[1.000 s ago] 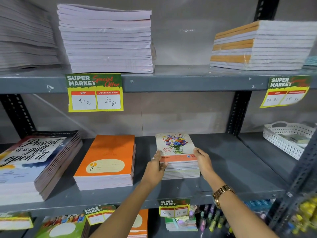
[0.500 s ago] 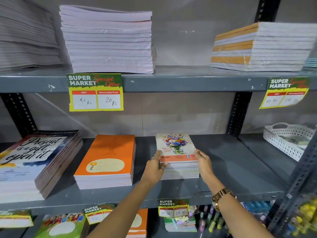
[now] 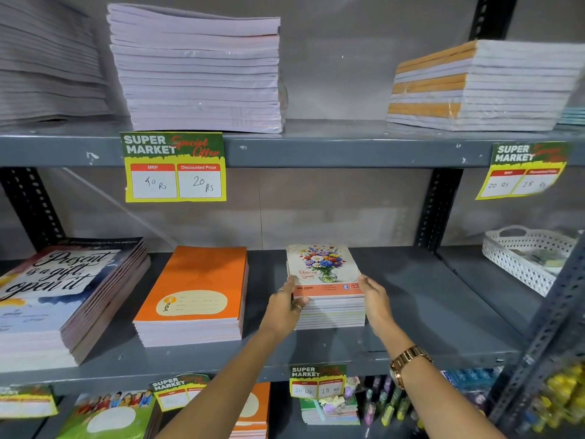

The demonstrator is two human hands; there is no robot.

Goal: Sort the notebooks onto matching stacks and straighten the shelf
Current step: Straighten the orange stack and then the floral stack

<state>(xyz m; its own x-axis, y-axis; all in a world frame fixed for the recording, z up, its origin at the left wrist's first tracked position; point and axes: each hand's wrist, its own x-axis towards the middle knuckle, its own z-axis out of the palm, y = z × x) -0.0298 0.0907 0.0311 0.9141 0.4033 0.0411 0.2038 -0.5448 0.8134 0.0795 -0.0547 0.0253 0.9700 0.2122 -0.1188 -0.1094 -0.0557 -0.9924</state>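
Note:
A small stack of flower-cover notebooks (image 3: 323, 267) stands in the middle of the grey middle shelf (image 3: 427, 299). My left hand (image 3: 286, 307) presses against the stack's left front corner, thumb on its front edge. My right hand (image 3: 375, 304) lies flat against its right side. Both hands clamp the stack between them. To the left sit an orange notebook stack (image 3: 196, 289) and a taller stack of "Present is a gift" notebooks (image 3: 57, 293).
The upper shelf holds tall white paper stacks (image 3: 196, 74) and a wrapped orange-and-white bundle (image 3: 484, 87). A white perforated basket (image 3: 525, 258) sits at the right. Price tags (image 3: 175, 167) hang from the shelf edges. More notebooks and pens fill the lower shelf (image 3: 332, 407).
Both hands stay pressed on the flower-cover stack; they have shifted only slightly along its sides, and the stack looks a little squarer.

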